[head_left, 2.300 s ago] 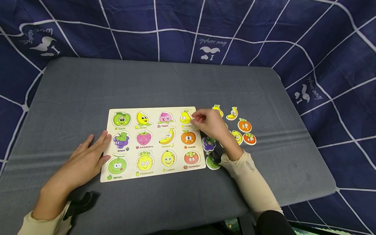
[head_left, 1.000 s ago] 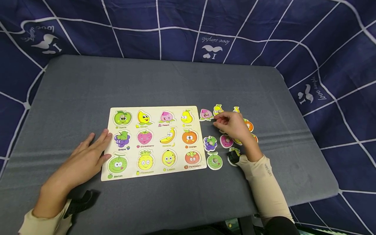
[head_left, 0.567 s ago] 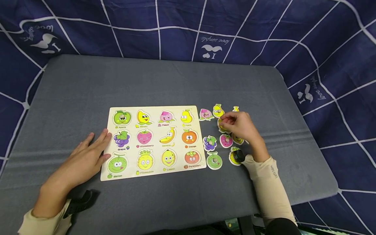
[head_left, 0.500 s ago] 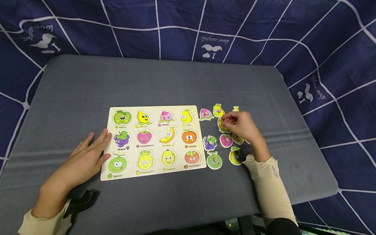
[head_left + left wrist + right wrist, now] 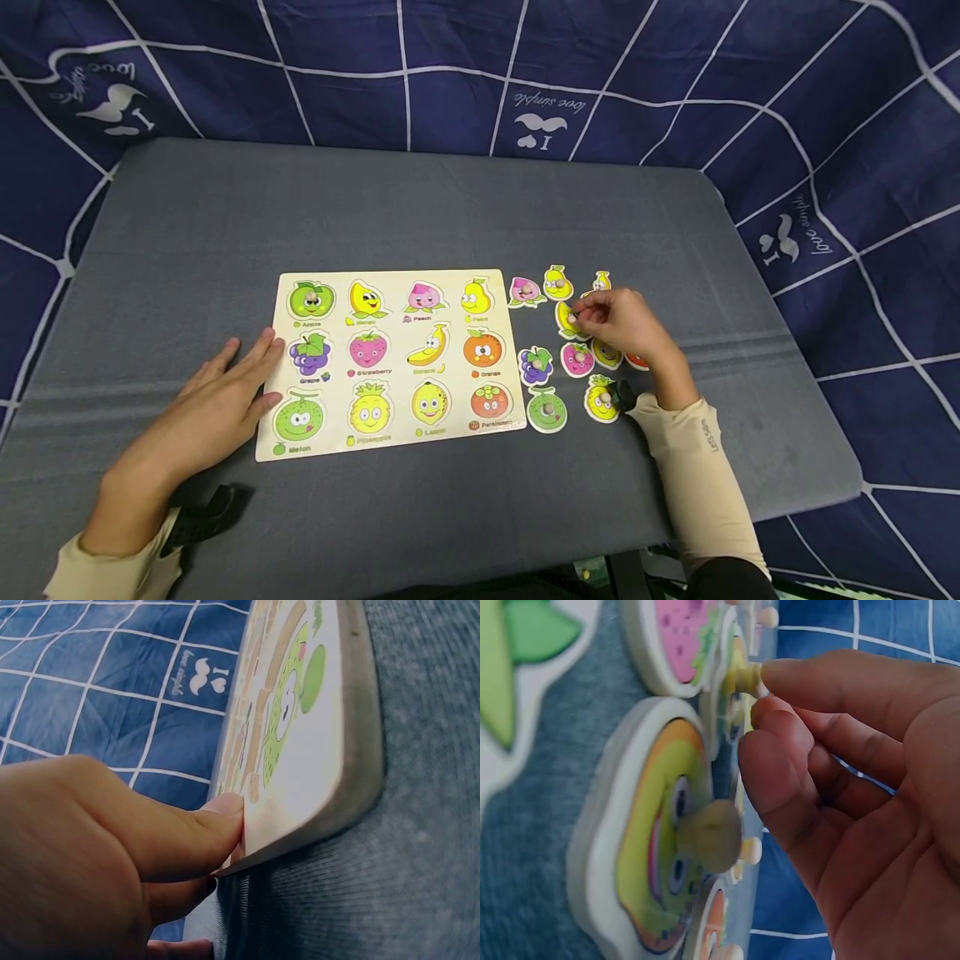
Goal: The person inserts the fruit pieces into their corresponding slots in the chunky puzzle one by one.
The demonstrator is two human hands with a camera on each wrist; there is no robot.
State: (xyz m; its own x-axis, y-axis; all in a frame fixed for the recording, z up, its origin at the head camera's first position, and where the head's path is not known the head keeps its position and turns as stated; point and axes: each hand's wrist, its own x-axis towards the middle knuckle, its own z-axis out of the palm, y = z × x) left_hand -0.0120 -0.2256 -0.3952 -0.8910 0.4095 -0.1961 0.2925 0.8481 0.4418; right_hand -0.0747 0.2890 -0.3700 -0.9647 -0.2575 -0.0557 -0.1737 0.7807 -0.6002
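On the grey table lies a pale fruit puzzle board [image 5: 392, 367] with printed fruit shapes. A knob shows on its apple piece [image 5: 311, 302]. My left hand [image 5: 217, 408] rests at the board's left edge, fingers fairly straight; the thumb [image 5: 214, 829] touches the edge in the left wrist view. To the right, my right hand [image 5: 626, 321] hovers at the mango piece [image 5: 567, 323]. In the right wrist view, the index fingertip is beside a yellow knob [image 5: 748, 679], perhaps touching it; thumb and index stand apart. The lemon piece [image 5: 664, 847] is nearer that camera.
Around the right hand lie the peach [image 5: 527, 292], pear [image 5: 557, 284], grape [image 5: 536, 367], strawberry [image 5: 577, 360], melon [image 5: 547, 411] and pineapple [image 5: 602, 400] pieces. The banana piece [image 5: 602, 280] is partly covered. A blue checked cloth [image 5: 457, 108] hangs behind the table.
The right hand has moved from the board to the loose pieces, then slightly right at the mango piece. The peach piece has come into view beside the board. The left hand stays put.
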